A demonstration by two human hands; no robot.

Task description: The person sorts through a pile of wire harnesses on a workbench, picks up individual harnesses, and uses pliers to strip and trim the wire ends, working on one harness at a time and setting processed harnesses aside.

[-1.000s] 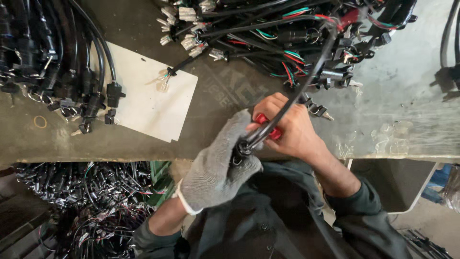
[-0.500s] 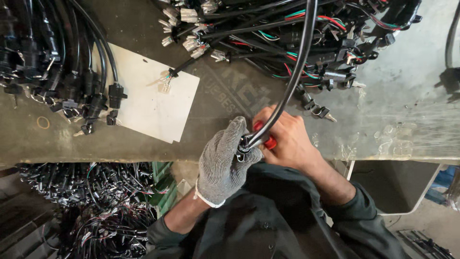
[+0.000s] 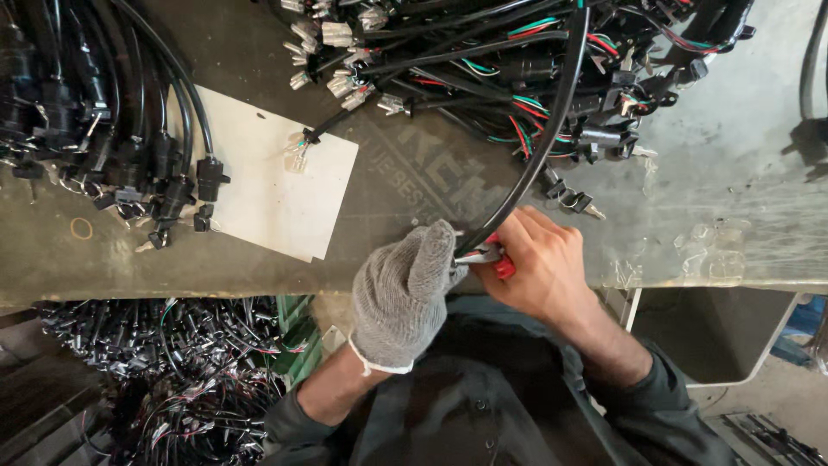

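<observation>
My left hand [image 3: 401, 293], in a grey knit glove, pinches the near end of a black sheathed cable [image 3: 543, 142] at the bench's front edge. That cable curves up and away into the wire pile at the top. My bare right hand [image 3: 539, 263] grips a small red-handled cutting tool [image 3: 492, 257], whose metal jaws sit at the cable end right beside the gloved fingers. The cable tip itself is hidden between the two hands.
A pile of black harnesses with coloured wires and white connectors [image 3: 517, 78] lies at the back. More black plugs and cables [image 3: 103, 129] lie at the left, by a white paper sheet [image 3: 267, 185]. Below the bench, a crate of wire pieces [image 3: 164, 380] stands left.
Both hands have drawn closer to the bench edge and together. The cable now rises more steeply between them, and the tool's jaws have come up against the cable end.
</observation>
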